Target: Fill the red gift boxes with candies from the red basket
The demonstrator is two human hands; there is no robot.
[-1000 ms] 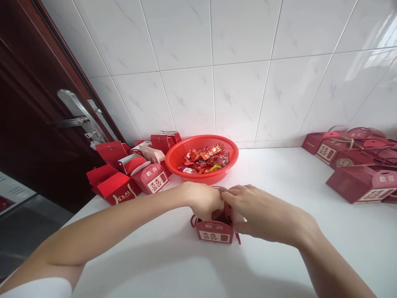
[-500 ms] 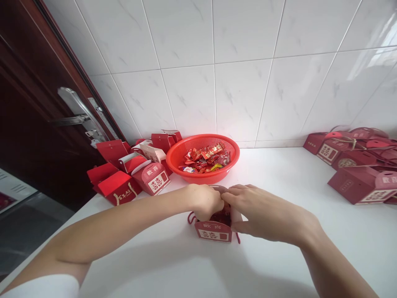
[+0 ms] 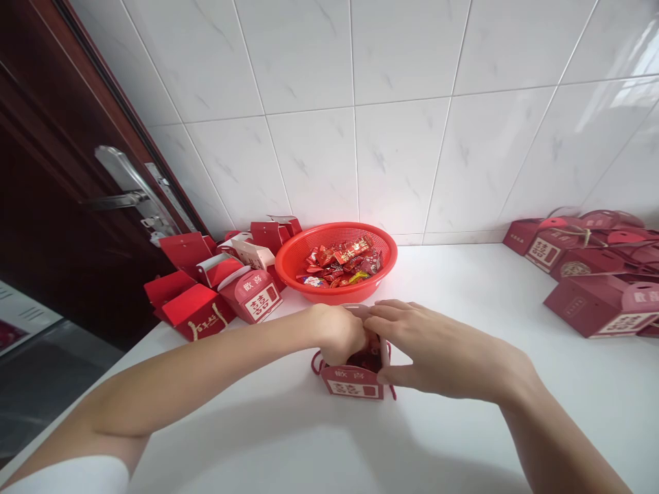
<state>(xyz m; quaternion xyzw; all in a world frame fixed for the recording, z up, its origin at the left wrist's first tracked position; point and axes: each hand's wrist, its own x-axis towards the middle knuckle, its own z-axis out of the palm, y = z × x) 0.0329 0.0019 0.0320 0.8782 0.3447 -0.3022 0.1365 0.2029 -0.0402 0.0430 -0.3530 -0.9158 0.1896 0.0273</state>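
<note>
Two hands work at one small, open-topped, dark-red card box (image 3: 355, 387) on the smooth white table (image 3: 437, 453), a red cord showing at either side. The left hand (image 3: 337, 334) dips inside, fingers hidden, its grip impossible to tell; the right hand (image 3: 432, 351) lies open over the right side, thumb at the front corner. Behind stands one round, perforated red plastic basket (image 3: 334, 296) of shiny wrapped sweets (image 3: 344, 262), overlapping beyond counting. At least five red card boxes (image 3: 193, 307) cluster left, at least four dark-red ones (image 3: 581, 302) right
</note>
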